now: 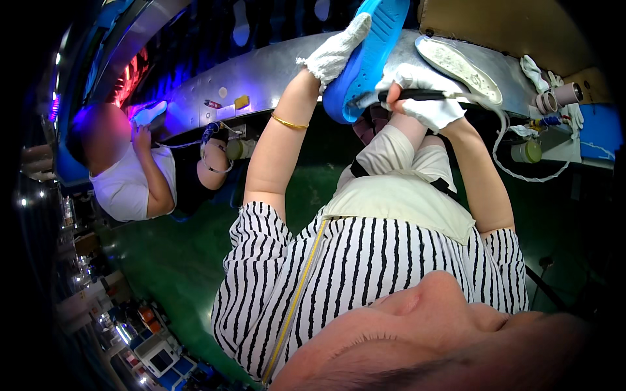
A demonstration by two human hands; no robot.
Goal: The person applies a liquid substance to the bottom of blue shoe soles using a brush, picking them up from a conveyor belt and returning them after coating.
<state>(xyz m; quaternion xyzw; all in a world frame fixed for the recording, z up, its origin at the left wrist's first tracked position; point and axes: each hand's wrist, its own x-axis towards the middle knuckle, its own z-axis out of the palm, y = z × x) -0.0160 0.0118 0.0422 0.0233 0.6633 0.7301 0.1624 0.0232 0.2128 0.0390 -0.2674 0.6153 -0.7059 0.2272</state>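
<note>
My left hand (339, 55), in a white knit glove, grips a blue shoe sole (375, 49) at its side and holds it tilted over the bench edge. In my gloved right hand (427, 98) is a black-handled brush (424, 95), the fingers closed round the handle. Its pale tip reaches the lower end of the blue sole; whether it touches I cannot tell. A pale hose (499, 133) runs from the handle's other end. Beyond my right hand a white shoe sole (456, 65) lies on the metal bench (270, 75).
At the right, white gloves (535, 73), a tape roll (546, 102) and a green-lidded pot (528, 152) sit by a cardboard box (515, 29). A yellow block (242, 102) rests on the bench. To the left a co-worker (134, 156) holds a light shoe-shaped piece. Behind the bench, soles ride a dark conveyor (280, 19).
</note>
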